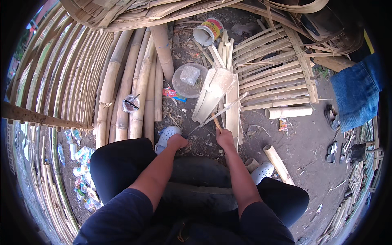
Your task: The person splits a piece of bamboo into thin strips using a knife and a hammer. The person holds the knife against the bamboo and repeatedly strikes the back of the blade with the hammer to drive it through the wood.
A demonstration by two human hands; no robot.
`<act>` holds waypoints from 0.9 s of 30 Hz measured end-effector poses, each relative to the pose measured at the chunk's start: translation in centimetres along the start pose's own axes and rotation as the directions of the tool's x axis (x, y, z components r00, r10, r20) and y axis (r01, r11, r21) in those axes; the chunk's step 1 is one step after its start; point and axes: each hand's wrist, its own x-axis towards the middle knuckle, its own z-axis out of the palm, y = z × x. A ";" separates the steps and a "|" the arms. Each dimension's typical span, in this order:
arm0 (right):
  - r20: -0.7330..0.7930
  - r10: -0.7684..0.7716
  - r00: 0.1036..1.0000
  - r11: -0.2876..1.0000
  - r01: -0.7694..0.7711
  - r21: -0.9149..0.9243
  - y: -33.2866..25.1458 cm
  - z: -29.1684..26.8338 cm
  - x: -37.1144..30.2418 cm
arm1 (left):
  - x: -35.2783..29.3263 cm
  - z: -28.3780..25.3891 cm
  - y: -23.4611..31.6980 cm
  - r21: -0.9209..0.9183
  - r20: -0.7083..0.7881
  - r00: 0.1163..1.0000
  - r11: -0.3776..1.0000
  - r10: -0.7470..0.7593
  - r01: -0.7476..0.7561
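Observation:
My right hand [225,139] is closed around a slim orange-brown wooden handle [216,121]; what its far end joins is unclear. My left hand [177,141] is curled beside my left clog [166,136], its fingers mostly hidden. Close to it ends a thin pale strip [228,107], which slants up to the right across split bamboo; whether my fingers grip it cannot be seen. Ahead of my hands, a wide split bamboo piece [205,99] lies hollow side up, with a narrower split length [232,106] at its right.
Bamboo poles [141,90] lie at left, with a plastic cup [130,103] on them. A stone block [190,75] rests on a round slab [178,83]. Beyond is a tin bucket [206,34]. A slatted bamboo panel [271,77] and another person's denim-clad leg [355,94] are at right.

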 end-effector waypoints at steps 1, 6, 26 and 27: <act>-0.048 -0.019 0.999 1.000 0.019 0.010 -0.3 -0.8 0.6 | -0.7 0.1 0.4 0.010 0.017 1.000 1.000 -0.004 0.003; -0.414 -0.209 0.886 0.957 0.272 0.099 -8.1 -11.2 0.9 | -0.4 1.9 -0.6 -0.081 -0.003 0.999 0.996 -0.034 0.034; -0.038 0.051 0.998 0.944 -0.036 0.327 0.5 -2.8 -0.2 | 2.7 3.9 -2.7 -0.212 0.113 0.992 0.977 0.059 -0.034; 0.035 0.098 0.995 0.878 -0.103 0.468 -1.7 -4.1 -0.8 | 3.6 4.2 -3.8 -0.219 0.080 0.995 0.975 0.052 -0.034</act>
